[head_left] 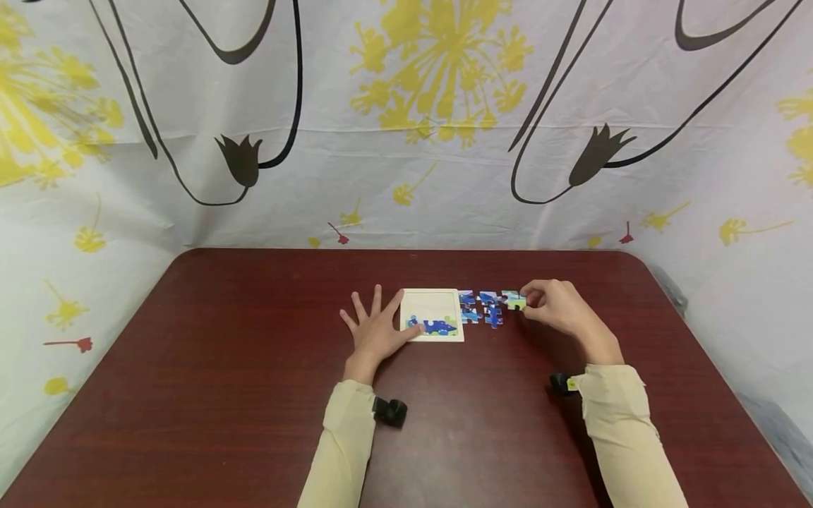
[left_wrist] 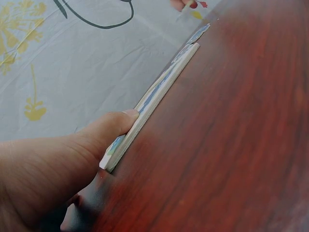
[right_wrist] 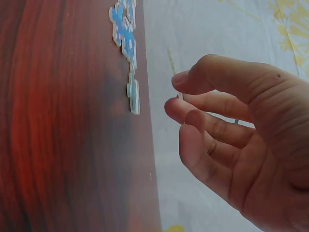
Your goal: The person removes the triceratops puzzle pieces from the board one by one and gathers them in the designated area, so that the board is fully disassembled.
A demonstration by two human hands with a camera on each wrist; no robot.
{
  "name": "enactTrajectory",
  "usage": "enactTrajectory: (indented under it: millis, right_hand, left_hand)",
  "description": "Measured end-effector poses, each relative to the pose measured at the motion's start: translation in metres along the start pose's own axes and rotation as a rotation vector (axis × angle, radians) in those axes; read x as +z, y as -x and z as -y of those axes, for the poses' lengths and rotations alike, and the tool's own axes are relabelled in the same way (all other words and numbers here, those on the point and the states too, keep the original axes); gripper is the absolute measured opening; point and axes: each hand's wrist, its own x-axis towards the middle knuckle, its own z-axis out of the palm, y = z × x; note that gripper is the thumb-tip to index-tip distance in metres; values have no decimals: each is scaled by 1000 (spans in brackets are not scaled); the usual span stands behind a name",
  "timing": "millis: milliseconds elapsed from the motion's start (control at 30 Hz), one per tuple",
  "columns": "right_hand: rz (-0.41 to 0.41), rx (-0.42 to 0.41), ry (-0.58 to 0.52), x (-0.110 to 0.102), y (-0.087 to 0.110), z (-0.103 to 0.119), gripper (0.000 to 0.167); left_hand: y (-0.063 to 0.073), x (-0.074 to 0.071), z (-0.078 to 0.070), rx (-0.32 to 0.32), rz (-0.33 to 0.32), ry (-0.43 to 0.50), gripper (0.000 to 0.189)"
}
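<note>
A square puzzle board (head_left: pixel 432 300) with a pale frame lies flat on the table, blue and green pieces filling its lower part. My left hand (head_left: pixel 375 333) spreads its straight fingers on the table at the board's left, and its thumb (left_wrist: pixel 118 123) rests on the near edge. To the right of the board lie several loose blue puzzle pieces (head_left: pixel 489 300). Beyond them, my right hand (head_left: pixel 562 307) pinches a thin puzzle piece (right_wrist: pixel 172 63) between thumb and forefinger, seen edge-on in the right wrist view. A greenish piece (right_wrist: pixel 134 96) lies at the row's near end there.
The dark red wooden table (head_left: pixel 254 395) reaches back to a white curtain (head_left: pixel 413 190) printed with flowers. Black wrist cameras (head_left: pixel 390 413) are strapped at both beige sleeves (head_left: pixel 625 416).
</note>
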Motion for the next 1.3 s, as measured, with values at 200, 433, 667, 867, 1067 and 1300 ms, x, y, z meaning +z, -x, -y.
enactTrajectory:
  millis: [200,433,667,867,1067,1300]
  right_hand:
    - [44,28,-49,2,3,-4,29]
    - [98,61,-96,5,6,-9,27]
    - [118,70,-138,10,6,-11,24]
    - [117,65,-115,12,5,-12,24]
    - [110,68,-111,12,5,-11,30]
    - [47,-27,-40,18,0,-2,26]
  left_hand:
    - [0,1,1,-3,1,-3,85]
    - [-1,2,0,3,1,0,85]
    - [0,2,0,-1,6,-3,85]
    - [-1,2,1,-2,1,-3,85]
    - [-1,1,1,1,1,-4,85]
    - [0,1,1,4,4,-1,85]
